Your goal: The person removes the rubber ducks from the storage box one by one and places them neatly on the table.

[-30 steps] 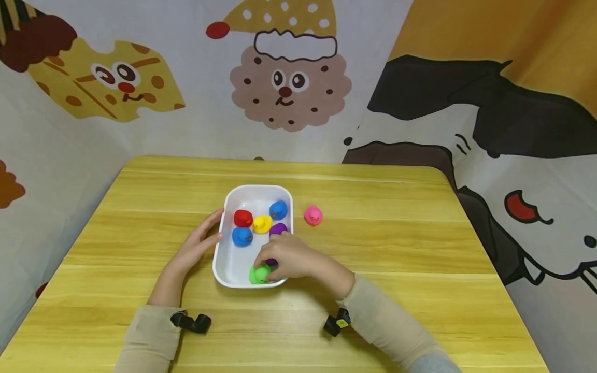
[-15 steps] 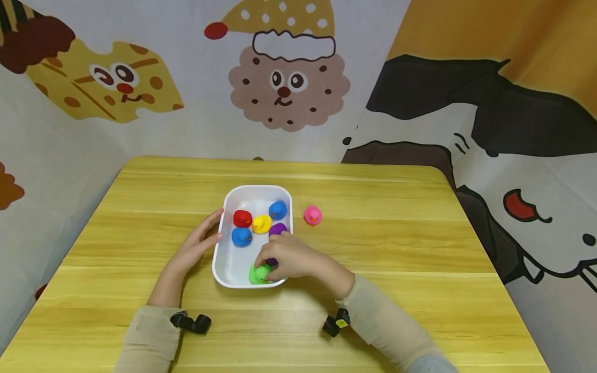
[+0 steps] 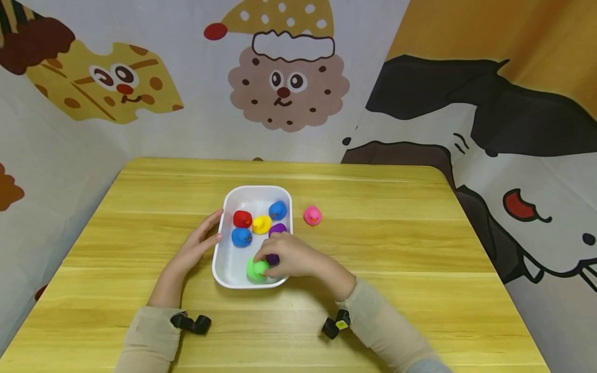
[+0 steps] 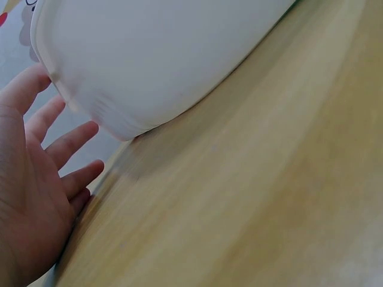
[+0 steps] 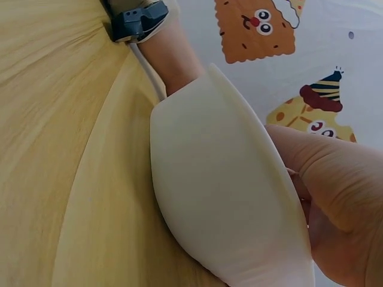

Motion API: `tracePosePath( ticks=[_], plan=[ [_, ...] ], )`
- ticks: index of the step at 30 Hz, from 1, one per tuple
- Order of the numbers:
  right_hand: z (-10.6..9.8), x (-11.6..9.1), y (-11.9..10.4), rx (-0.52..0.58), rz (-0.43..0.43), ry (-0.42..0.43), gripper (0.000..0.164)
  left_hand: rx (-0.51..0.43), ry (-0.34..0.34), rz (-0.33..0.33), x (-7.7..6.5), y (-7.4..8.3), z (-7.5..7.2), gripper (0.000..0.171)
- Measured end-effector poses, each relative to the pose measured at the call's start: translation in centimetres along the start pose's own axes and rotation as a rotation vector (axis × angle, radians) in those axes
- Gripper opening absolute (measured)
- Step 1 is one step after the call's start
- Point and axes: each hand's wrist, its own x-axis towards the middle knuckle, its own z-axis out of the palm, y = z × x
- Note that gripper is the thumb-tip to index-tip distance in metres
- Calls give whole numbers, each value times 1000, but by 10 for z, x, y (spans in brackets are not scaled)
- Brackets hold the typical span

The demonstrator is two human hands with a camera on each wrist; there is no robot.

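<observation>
In the head view a white tray holds several small rubber ducks. Fingers and thumb of my right hand pinch a green rubber duck at the tray's near end. A purple duck shows just beneath that hand, and another purple duck lies beyond it, partly covered. My left hand touches the tray's left side with extended fingers; the left wrist view shows these fingers spread beside the wall. In the right wrist view the tray wall hides my right fingertips.
Also in the tray are a red duck, a yellow duck and two blue ducks, one far right, one left. A pink duck stands on the wooden table right of the tray. Printed cloth hangs behind.
The green duck has shifted slightly left and away from the near rim, with my right fingers on it. My left hand stays at the tray's side.
</observation>
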Motion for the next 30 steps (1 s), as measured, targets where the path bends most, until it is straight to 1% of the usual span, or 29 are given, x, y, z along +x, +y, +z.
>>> tracePosePath(
  ticks=[10, 17, 21, 30],
  plan=[
    [-3, -4, -4, 57, -22, 91, 29, 4, -2, -1, 0, -1, -1, 59],
    [-13, -8, -6, 69, -6, 159, 28, 0, 0, 3, 0, -2, -1, 59],
    [-19, -11, -7, 100, 5, 201, 28, 1, 2, 3, 0, -2, -1, 59],
    [-32, -21, -2, 138, 33, 290, 29, -3, -1, 13, 1, -2, -1, 59]
  ],
)
